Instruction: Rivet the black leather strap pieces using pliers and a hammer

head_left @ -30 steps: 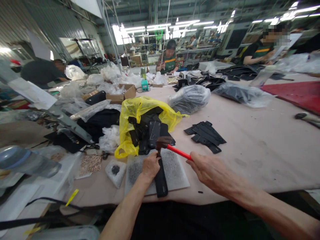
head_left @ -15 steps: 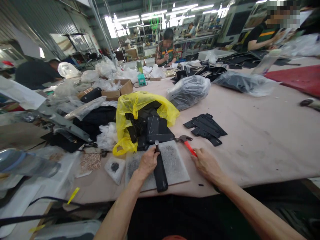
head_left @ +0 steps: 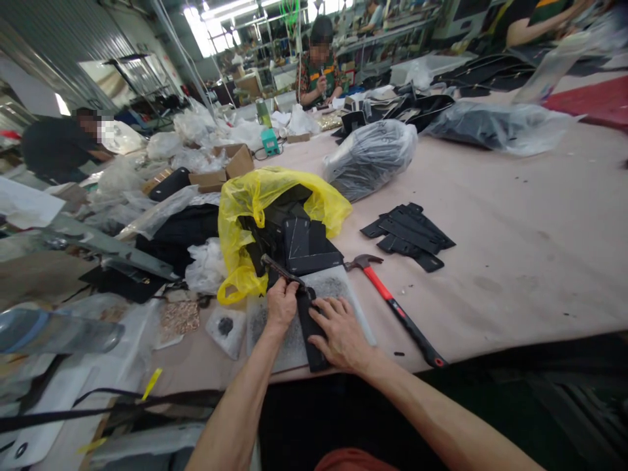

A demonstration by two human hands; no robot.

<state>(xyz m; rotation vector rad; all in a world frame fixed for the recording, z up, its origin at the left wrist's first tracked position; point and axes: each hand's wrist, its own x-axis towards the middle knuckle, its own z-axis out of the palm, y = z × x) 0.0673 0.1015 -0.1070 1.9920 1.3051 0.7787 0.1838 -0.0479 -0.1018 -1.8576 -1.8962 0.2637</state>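
Note:
My left hand point(head_left: 282, 302) is closed around a dark metal punch point(head_left: 279, 267), a rod tilted toward the upper left. The punch's lower end meets the top of a long black strip point(head_left: 313, 337). Over that strip my right hand point(head_left: 341, 330) lies flat with its fingers spread. Under both hands is a grey-white board point(head_left: 360, 320) with a dark, pitted surface. To the right of the board a claw hammer point(head_left: 387, 294) with a red and black handle rests on the table, with no hand on it.
Behind the board stands a yellow plastic bag point(head_left: 235, 196) full of black pieces. More black strips point(head_left: 412, 232) lie in a pile at its right. A white block point(head_left: 226, 330) with a dark spot sits left of the board. Other people sit across the table.
My right hand has let go of the hammer and moved left onto the black strip. The punch in my left hand has gone from upright to tilted.

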